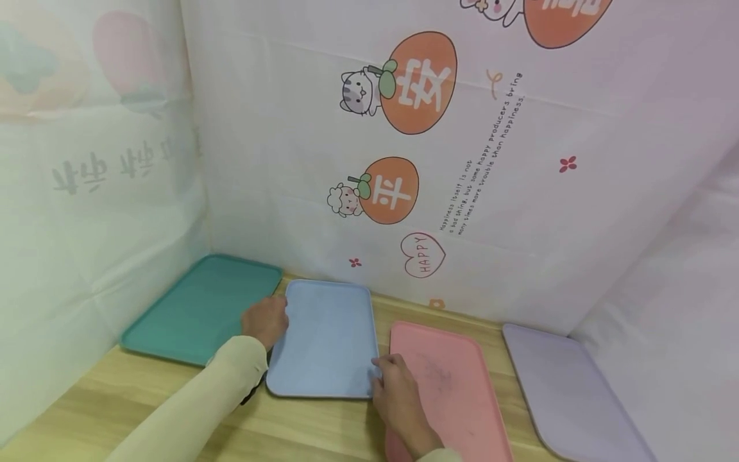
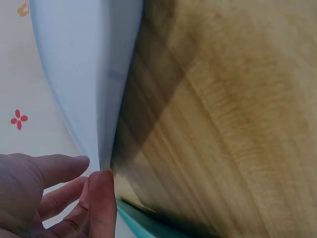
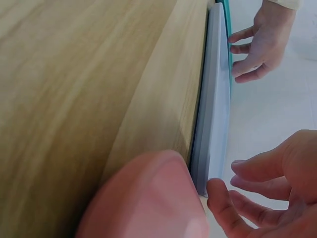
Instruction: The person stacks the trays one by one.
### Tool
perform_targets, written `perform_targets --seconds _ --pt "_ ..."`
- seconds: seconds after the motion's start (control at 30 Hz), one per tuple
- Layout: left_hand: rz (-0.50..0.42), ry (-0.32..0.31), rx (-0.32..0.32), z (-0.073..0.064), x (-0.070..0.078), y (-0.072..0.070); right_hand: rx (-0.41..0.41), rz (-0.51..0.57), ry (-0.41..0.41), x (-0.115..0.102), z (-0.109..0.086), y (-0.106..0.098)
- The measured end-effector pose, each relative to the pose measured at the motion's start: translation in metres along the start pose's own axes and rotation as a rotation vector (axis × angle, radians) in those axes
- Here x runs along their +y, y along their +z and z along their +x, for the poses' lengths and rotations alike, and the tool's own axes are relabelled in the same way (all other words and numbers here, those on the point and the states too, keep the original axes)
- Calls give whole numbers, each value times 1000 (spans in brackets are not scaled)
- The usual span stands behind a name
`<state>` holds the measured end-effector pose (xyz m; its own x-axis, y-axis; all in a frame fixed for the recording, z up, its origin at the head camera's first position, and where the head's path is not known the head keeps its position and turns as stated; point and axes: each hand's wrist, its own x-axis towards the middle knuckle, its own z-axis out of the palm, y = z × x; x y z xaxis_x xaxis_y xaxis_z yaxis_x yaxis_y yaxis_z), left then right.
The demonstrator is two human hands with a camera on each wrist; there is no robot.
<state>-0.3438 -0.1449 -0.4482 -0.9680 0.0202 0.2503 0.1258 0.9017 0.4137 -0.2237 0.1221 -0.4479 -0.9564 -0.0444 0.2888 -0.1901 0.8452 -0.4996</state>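
A light blue tray (image 1: 326,340) lies on the wooden table between both hands. At its left edge is my left hand (image 1: 265,322); in the left wrist view a fingertip meets the tray's rim (image 2: 110,124), with the thumb apart from the other fingers. My right hand (image 1: 398,394) is by the lower part of the right edge, its wrist over a pink tray (image 1: 456,385). The right wrist view shows a finger at the blue tray's corner (image 3: 200,173), with a gap between thumb and fingers. There the left hand's fingers (image 3: 242,48) are spread and loosely bent.
To the left a teal tray (image 1: 202,308) lies close beside the blue one. At the far right rests a pale purple tray (image 1: 577,391). White printed cloth (image 1: 288,160) hangs behind and along the sides of the wooden table (image 1: 312,430).
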Motion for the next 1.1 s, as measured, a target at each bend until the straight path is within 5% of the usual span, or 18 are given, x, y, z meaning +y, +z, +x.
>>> perform_targets --seconds 0.27,0.6,0.87,1.1 --pt "13 -11 -18 -1 -2 1 7 -10 35 -1 5 5" --pt "2 -74 -74 7 -11 6 17 -251 -134 -12 11 9" --pt "-16 -80 -94 9 -6 8 9 -424 -111 -17 18 18" --pt "-38 -101 -100 9 -3 10 60 -472 -88 -12 22 29"
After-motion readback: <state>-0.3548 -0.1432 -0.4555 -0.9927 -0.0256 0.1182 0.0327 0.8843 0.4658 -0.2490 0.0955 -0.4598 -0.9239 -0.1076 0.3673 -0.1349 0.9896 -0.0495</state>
